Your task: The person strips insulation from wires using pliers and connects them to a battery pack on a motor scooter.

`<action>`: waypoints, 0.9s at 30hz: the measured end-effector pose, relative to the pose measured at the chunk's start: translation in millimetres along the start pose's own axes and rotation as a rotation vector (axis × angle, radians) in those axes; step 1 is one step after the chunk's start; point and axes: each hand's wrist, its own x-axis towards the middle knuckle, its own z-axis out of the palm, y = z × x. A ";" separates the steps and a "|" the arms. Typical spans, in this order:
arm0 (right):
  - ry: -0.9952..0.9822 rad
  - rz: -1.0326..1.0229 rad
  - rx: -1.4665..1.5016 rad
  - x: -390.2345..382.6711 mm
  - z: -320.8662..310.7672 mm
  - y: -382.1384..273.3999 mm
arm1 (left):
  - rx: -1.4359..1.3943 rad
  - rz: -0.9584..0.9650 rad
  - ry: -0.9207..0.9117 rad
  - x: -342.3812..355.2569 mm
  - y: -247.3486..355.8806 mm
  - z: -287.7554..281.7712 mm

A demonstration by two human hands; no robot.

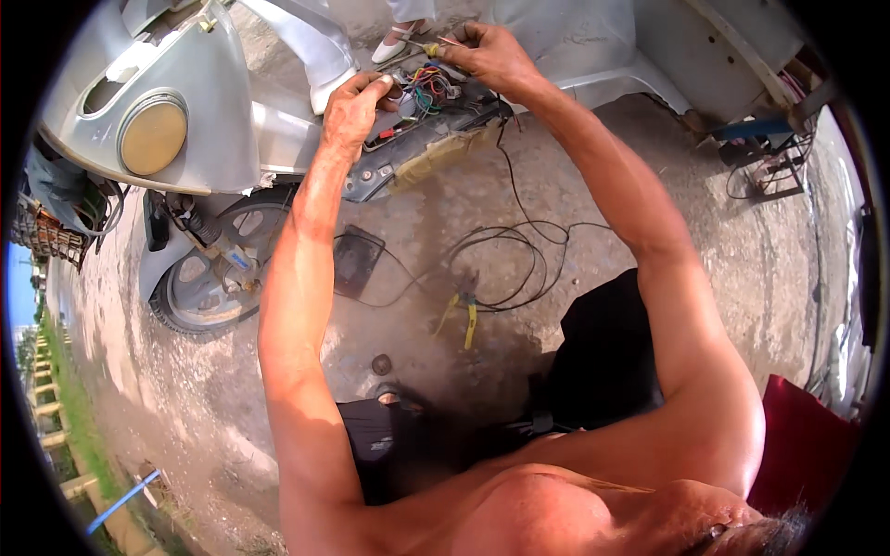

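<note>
My right hand (pixel 487 61) is closed, its fingertips at a small yellow piece (pixel 431 49) on a thin wire-like strand that runs left; its exact kind is too small to tell. Lower and to the left, my left hand (pixel 354 113) is closed in a pinch, and what lies in its fingers is hidden. Between and just below both hands is a tangle of coloured wires (pixel 430 91) in an opened grey vehicle body. A red connector (pixel 387 134) sits beside the wires, close to my left wrist, above a dark panel edge (pixel 371 178).
Yellow-handled pliers (pixel 470 320) lie on the ground beside a coiled black cable (pixel 528 278). A dark flat box (pixel 360 262) lies left of them. A wheel (pixel 218 273) stands under the left body panel (pixel 218 102). Another person's white-clad leg (pixel 311 46) is beyond my hands.
</note>
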 end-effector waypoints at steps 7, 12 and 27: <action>-0.218 -0.180 -0.026 -7.8 19.0 7.4 | -0.283 -0.046 0.075 -0.1 4.1 25.0; -0.121 -0.171 -0.209 -17.4 17.1 9.2 | -0.273 0.020 0.085 2.5 0.4 23.4; -0.022 -0.149 -0.095 -8.3 40.6 22.8 | -0.363 -0.053 -0.026 5.8 -3.1 0.5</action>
